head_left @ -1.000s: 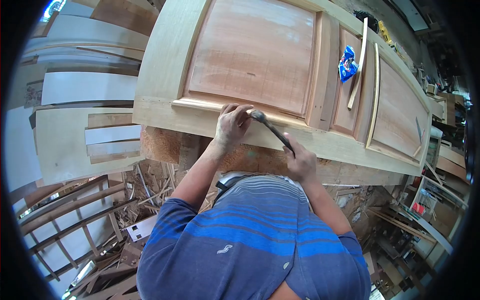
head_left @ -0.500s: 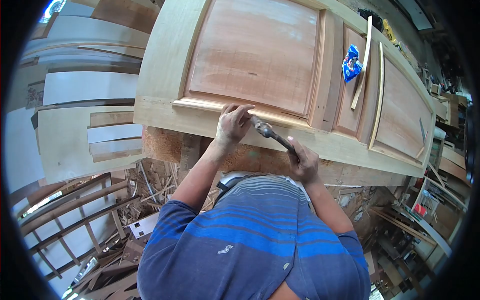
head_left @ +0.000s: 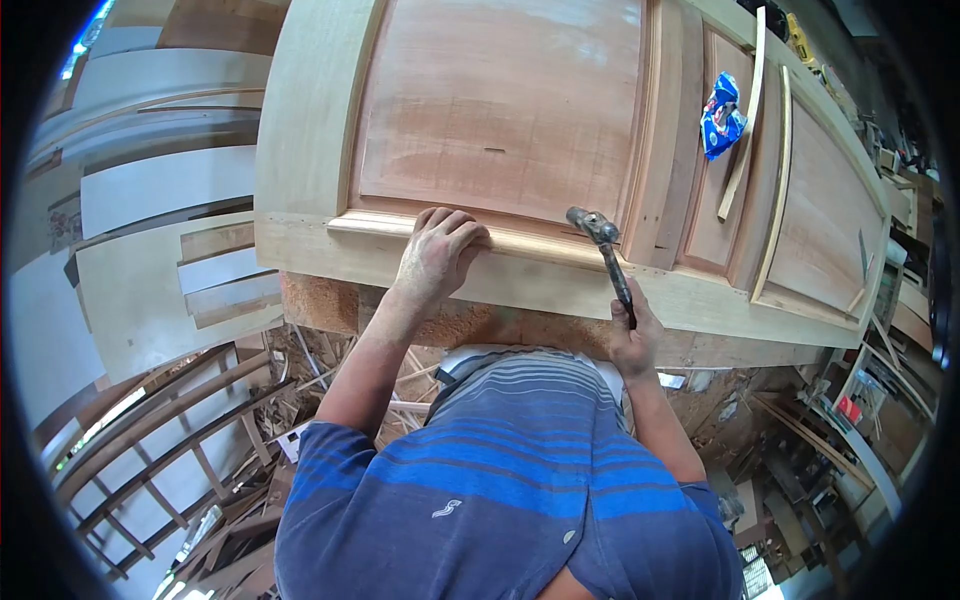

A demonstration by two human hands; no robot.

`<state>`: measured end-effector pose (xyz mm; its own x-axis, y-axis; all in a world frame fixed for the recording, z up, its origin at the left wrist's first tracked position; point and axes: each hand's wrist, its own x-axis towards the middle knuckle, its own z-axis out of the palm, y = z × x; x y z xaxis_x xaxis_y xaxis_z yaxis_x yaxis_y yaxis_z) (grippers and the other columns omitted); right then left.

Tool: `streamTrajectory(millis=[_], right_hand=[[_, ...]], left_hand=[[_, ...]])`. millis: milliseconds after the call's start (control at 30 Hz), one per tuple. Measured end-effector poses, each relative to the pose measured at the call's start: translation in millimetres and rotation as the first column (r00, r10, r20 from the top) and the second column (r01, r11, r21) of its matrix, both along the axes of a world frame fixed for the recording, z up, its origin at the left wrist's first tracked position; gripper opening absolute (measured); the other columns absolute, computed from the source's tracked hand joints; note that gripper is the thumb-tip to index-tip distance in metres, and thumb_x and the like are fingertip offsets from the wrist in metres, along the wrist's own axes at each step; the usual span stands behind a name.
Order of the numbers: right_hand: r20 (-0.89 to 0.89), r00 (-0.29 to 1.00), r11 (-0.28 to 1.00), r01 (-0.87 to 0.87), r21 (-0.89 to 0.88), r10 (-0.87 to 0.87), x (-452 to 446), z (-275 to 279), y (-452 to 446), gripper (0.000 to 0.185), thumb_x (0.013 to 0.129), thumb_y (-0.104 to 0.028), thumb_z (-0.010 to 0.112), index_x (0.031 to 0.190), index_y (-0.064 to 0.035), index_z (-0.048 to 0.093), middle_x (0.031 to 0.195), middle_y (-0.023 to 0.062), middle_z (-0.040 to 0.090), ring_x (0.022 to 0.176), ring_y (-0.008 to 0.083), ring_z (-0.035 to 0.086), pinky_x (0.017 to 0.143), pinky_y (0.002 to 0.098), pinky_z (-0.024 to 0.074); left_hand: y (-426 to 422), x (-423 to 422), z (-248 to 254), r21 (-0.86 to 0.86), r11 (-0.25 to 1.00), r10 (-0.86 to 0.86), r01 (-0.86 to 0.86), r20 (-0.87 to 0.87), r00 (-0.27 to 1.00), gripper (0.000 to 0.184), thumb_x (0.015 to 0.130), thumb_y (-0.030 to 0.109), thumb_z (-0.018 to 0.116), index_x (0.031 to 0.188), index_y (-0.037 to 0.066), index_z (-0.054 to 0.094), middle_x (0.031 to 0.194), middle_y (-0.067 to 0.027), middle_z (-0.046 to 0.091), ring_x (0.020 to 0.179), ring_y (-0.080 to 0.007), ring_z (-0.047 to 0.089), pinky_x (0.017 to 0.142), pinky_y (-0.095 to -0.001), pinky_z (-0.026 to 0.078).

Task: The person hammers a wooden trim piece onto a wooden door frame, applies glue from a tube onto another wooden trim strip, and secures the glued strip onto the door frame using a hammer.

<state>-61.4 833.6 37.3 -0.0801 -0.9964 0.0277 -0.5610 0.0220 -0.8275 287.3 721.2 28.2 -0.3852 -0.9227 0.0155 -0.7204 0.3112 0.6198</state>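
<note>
My right hand (head_left: 637, 335) is wrapped round the dark handle of a hammer (head_left: 614, 268). The hammer's head is raised, near the right end of a moulding strip (head_left: 540, 246). My left hand (head_left: 437, 250) has its fingers curled over that strip, gripping it towards its left part. The strip lies along the near edge of a large recessed panel (head_left: 500, 110) in a pale wooden door (head_left: 300, 120). Whether a nail is at the strip cannot be made out.
A blue plastic packet (head_left: 722, 118) and a thin wooden strip (head_left: 745, 130) lie on the door's right side. Boards (head_left: 165, 185) are stacked to the left. A slatted wooden frame (head_left: 170, 450) and offcuts lie low on the left.
My left hand has moved from the hammer's head down onto the moulding strip. My right hand has shifted right, and the hammer now points up more steeply.
</note>
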Motion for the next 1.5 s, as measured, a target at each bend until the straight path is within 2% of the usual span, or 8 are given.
streamTrajectory(millis=[500,600,700,900,1033,1133,1367,1500], right_hand=[[-0.158,0.951,0.959,-0.278,-0.054,0.267,17.9,13.1,-19.7,0.05,0.102,-0.017,0.078,0.151,-0.0135,0.069,0.091,0.0129,0.077,0.072,0.03,0.076,0.066,0.0431,0.0585],[-0.144,0.944,0.953,-0.302,-0.012,0.297,25.0,23.1,-12.0,0.045,0.104,-0.017,0.079,0.148,-0.0098,0.072,0.105,0.0206,0.081,0.082,0.0302,0.081,0.071,0.0396,0.061],[-0.281,0.901,0.924,-0.37,-0.095,0.332,31.7,24.6,-6.5,0.051,0.102,-0.015,0.077,0.153,-0.0149,0.068,0.092,0.0128,0.078,0.074,0.0321,0.076,0.065,0.0459,0.0583],[-0.293,0.911,0.926,-0.344,-0.156,0.289,40.3,30.3,3.1,0.056,0.103,-0.014,0.077,0.157,-0.0154,0.063,0.092,0.0139,0.077,0.071,0.0318,0.075,0.063,0.0457,0.0566],[-0.274,0.908,0.83,-0.406,-0.383,0.318,34.8,22.2,11.8,0.054,0.103,-0.016,0.078,0.155,-0.0137,0.064,0.091,0.0157,0.077,0.071,0.0344,0.075,0.061,0.0472,0.0558],[-0.444,0.85,0.896,-0.399,-0.194,0.283,41.4,3.0,3.6,0.052,0.103,-0.015,0.078,0.154,-0.0119,0.064,0.094,0.0169,0.078,0.073,0.0363,0.076,0.061,0.0472,0.0566],[-0.244,0.936,0.873,-0.331,-0.359,0.254,45.2,25.5,14.7,0.048,0.104,-0.017,0.078,0.151,-0.0112,0.066,0.101,0.0188,0.08,0.077,0.0358,0.078,0.065,0.0445,0.0602],[-0.497,0.84,0.904,-0.365,-0.222,0.217,41.1,19.1,4.5,0.05,0.104,-0.017,0.078,0.152,-0.0149,0.065,0.102,0.0179,0.08,0.077,0.036,0.078,0.064,0.0457,0.0598]], left_hand=[[2.3,-1.9,-10.7,-0.075,0.997,0.007,-0.008,-0.018,1.0,0.022,0.085,0.009,0.081,0.105,0.015,0.076,0.107,-0.0027,0.073,0.111,-0.0278,0.067,0.107,-0.0457,0.047],[5.9,-0.8,-13.9,-0.113,0.993,0.019,-0.025,-0.055,0.998,0.021,0.086,0.01,0.082,0.105,0.015,0.076,0.106,-0.0027,0.073,0.112,-0.0279,0.067,0.109,-0.0458,0.046],[8.4,1.8,-14.8,-0.126,0.992,0.007,-0.018,-0.093,0.996,0.018,0.088,0.012,0.082,0.104,0.013,0.076,0.106,-0.003,0.073,0.113,-0.0283,0.067,0.11,-0.0455,0.045],[14.5,3.2,-21.6,-0.178,0.984,0.002,-0.01,-0.044,0.999,0.014,0.092,0.014,0.081,0.105,0.013,0.077,0.11,-0.0022,0.074,0.117,-0.0267,0.067,0.112,-0.0456,0.045],[15.5,4.1,-26.4,-0.172,0.985,0.001,-0.002,-0.009,1.0,0.013,0.093,0.016,0.08,0.106,0.014,0.077,0.113,-0.0022,0.074,0.119,-0.0265,0.066,0.113,-0.0466,0.044],[20.0,3.6,-30.3,-0.196,0.981,0.001,-0.007,-0.029,1.0,0.013,0.093,0.017,0.08,0.106,0.014,0.077,0.114,-0.002,0.074,0.119,-0.0268,0.066,0.114,-0.0472,0.043],[17.7,4.2,-33.0,-0.144,0.989,0.006,-0.01,-0.022,1.0,0.011,0.095,0.017,0.078,0.105,0.016,0.079,0.118,-0.0017,0.074,0.126,-0.0262,0.065,0.117,-0.0493,0.041],[16.4,3.6,-37.4,-0.168,0.986,0.007,-0.012,-0.034,0.999,0.011,0.095,0.017,0.077,0.106,0.016,0.079,0.117,-0.0012,0.074,0.125,-0.0255,0.065,0.117,-0.049,0.041]])
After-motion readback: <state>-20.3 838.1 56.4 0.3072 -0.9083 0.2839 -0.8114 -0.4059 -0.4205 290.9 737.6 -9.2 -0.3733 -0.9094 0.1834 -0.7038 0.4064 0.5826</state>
